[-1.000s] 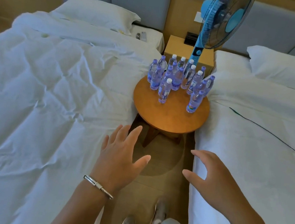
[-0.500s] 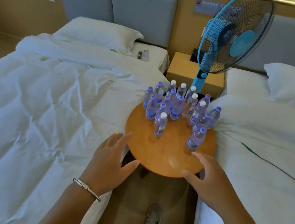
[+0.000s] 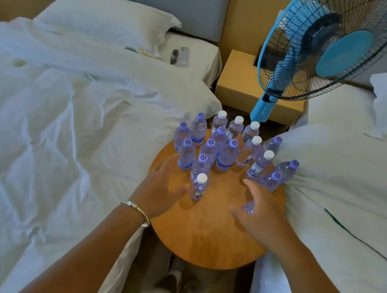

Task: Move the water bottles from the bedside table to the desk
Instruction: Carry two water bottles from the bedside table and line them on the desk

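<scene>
the left bed [image 3: 56,130] runs along the left edge, its duvet rumpled, a pillow [image 3: 105,18] at the far end and a small dark item beside a card [image 3: 180,55] on the sheet; what they are is too small to tell.

the left hand [image 3: 158,190] reaches in over the near left part of the round counter [image 3: 206,239], a bangle [image 3: 135,212] on the wrist. its fingers [image 3: 168,165] are spread and hold nothing; the thumb sits just beside the nearest bottle [image 3: 199,188], white-capped and standing alone, probably the one it is about to take. whether skin touches plastic i cannot tell.

the bottles [image 3: 227,155] are still on the counter, none moved yet, bunched upright on its far half, likely kept together so the near half is free for reaching. purple and white caps are mixed; those behind are partly masked by those in front, so an exact count is unsure.

the right hand [image 3: 259,214] hovers near the right rim, fingers [image 3: 249,184] spread and curled, not closed on anything. a bit of clear plastic [image 3: 249,207] peeks out by the thumb, seemingly a bottle base mostly hidden under the palm. two bottles [image 3: 278,175] at the far right lean toward the right bed [image 3: 338,199], probably propped by its duvet.

beyond, a blue fan [image 3: 331,48] stands in front of a boxy nightstand [image 3: 242,87], its base hidden behind the bottles. the desk is not in view. below the counter, the person's feet are blurred and cut off.
</scene>
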